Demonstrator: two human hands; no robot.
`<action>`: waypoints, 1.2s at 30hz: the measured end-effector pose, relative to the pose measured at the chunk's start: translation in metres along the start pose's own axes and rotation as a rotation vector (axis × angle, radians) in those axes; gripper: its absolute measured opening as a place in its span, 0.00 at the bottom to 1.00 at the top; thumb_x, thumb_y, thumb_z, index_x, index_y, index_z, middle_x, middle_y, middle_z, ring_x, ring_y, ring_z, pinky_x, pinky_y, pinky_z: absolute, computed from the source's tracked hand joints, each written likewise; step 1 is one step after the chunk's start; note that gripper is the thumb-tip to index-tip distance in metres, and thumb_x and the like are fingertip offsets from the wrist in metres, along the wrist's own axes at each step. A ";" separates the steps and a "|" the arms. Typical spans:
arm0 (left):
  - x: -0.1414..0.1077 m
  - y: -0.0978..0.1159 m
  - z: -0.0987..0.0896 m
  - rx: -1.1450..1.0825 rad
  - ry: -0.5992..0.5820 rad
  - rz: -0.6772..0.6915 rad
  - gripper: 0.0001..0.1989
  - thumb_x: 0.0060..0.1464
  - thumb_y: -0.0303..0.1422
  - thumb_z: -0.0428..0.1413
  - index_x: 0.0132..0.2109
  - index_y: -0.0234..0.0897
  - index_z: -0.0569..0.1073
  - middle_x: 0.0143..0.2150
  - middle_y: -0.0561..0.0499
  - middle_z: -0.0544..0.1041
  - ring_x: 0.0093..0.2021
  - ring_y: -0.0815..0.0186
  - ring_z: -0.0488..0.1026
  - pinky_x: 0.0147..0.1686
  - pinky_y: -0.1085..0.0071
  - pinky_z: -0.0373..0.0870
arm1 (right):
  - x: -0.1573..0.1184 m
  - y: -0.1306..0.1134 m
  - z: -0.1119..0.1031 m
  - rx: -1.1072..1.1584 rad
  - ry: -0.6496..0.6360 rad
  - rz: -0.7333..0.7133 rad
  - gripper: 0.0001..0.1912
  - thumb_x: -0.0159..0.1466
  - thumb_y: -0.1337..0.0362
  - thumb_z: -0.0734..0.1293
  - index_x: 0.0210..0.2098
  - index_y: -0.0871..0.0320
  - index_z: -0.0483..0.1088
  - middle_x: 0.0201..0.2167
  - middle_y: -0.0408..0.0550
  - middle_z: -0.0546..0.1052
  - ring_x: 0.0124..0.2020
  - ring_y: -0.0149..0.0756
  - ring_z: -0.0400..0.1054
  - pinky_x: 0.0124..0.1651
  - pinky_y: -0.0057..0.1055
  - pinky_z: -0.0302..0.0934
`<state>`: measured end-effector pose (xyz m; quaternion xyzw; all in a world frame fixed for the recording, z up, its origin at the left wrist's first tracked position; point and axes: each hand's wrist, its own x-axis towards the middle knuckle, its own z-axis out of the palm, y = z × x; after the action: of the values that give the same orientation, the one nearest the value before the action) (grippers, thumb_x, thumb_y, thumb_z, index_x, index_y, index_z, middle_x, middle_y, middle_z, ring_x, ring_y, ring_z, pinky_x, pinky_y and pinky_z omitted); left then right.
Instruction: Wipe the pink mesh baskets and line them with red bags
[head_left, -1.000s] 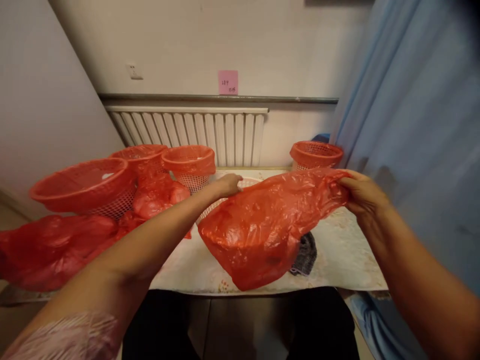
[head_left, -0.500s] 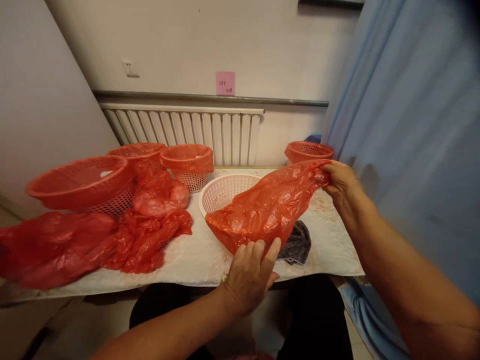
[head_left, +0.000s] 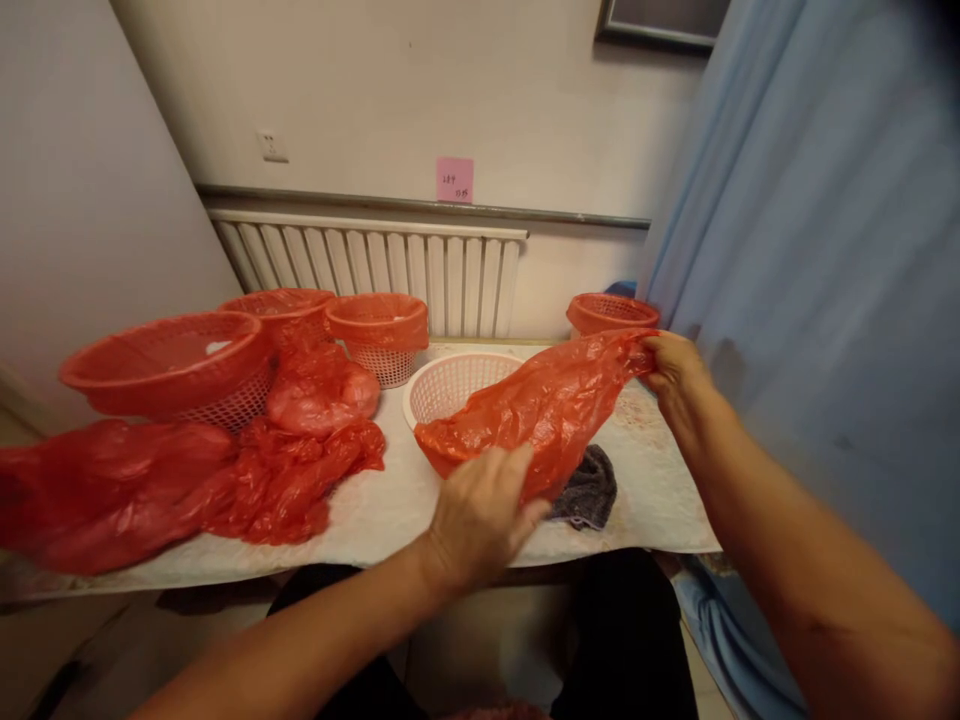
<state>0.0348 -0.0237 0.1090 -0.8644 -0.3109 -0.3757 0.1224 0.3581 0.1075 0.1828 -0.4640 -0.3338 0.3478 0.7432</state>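
A red plastic bag (head_left: 536,410) is stretched across the table, draped over the near rim of a white mesh basket (head_left: 450,385). My right hand (head_left: 671,365) pinches the bag's far end at the right, held up off the table. My left hand (head_left: 480,515) presses against the bag's lower near edge with fingers spread over the plastic. A dark grey cloth (head_left: 589,490) lies partly under the bag.
Several baskets lined with red bags stand at the left (head_left: 169,360) and back (head_left: 379,325), one more at the back right (head_left: 607,312). Loose red bags (head_left: 225,480) lie heaped on the left of the table (head_left: 390,520). A blue curtain (head_left: 810,250) hangs at the right.
My left hand left the white basket's rim, came down to the near edge and now lies on the bag's lower end. The bag has sunk lower and lies flatter.
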 end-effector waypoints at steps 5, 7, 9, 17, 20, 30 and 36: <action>-0.036 0.023 0.041 0.141 0.080 0.161 0.28 0.56 0.39 0.56 0.61 0.33 0.59 0.47 0.41 0.69 0.43 0.57 0.69 0.44 0.57 0.68 | 0.004 0.005 0.002 0.001 0.012 0.024 0.11 0.46 0.81 0.59 0.24 0.60 0.63 0.15 0.38 0.65 0.13 0.24 0.60 0.16 0.21 0.57; -0.040 0.019 0.057 0.199 0.150 0.143 0.25 0.56 0.30 0.56 0.60 0.34 0.60 0.46 0.42 0.69 0.44 0.57 0.68 0.46 0.55 0.66 | 0.006 0.007 0.000 0.000 0.012 0.023 0.11 0.45 0.80 0.59 0.24 0.60 0.63 0.14 0.38 0.65 0.13 0.24 0.58 0.16 0.21 0.56; -0.040 0.013 0.066 0.257 0.177 0.108 0.24 0.56 0.24 0.53 0.59 0.35 0.60 0.46 0.42 0.69 0.43 0.58 0.68 0.47 0.55 0.65 | 0.008 0.008 -0.004 0.000 0.010 0.017 0.10 0.45 0.80 0.60 0.24 0.60 0.63 0.15 0.38 0.65 0.13 0.24 0.58 0.16 0.21 0.56; -0.024 -0.005 0.055 0.234 0.017 0.068 0.21 0.61 0.24 0.44 0.61 0.26 0.57 0.28 0.50 0.69 0.29 0.62 0.67 0.30 0.65 0.66 | 0.013 0.012 -0.017 -0.021 0.021 0.062 0.12 0.44 0.80 0.57 0.24 0.58 0.61 0.13 0.37 0.64 0.13 0.25 0.58 0.16 0.20 0.56; -0.013 -0.014 0.039 0.093 0.064 -0.024 0.21 0.61 0.22 0.41 0.60 0.27 0.59 0.34 0.45 0.72 0.35 0.61 0.70 0.36 0.64 0.70 | 0.013 0.013 -0.018 -0.021 0.027 0.073 0.12 0.45 0.80 0.57 0.25 0.58 0.62 0.13 0.37 0.63 0.12 0.24 0.57 0.15 0.19 0.55; -0.011 -0.006 0.017 0.015 -0.041 -0.051 0.44 0.51 0.52 0.56 0.65 0.26 0.52 0.61 0.31 0.63 0.61 0.45 0.60 0.59 0.46 0.57 | 0.010 0.015 -0.010 -0.007 0.052 0.076 0.12 0.46 0.81 0.57 0.24 0.59 0.63 0.15 0.39 0.66 0.15 0.25 0.61 0.18 0.20 0.60; -0.012 -0.019 0.030 0.197 -0.120 -0.041 0.25 0.59 0.28 0.49 0.63 0.29 0.58 0.50 0.37 0.73 0.52 0.52 0.69 0.53 0.48 0.63 | 0.011 0.016 -0.008 -0.012 0.072 0.084 0.12 0.45 0.81 0.57 0.24 0.60 0.63 0.14 0.39 0.67 0.15 0.26 0.62 0.18 0.21 0.61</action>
<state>0.0339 -0.0013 0.0795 -0.8625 -0.3709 -0.2934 0.1803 0.3669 0.1182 0.1673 -0.4941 -0.2892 0.3597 0.7368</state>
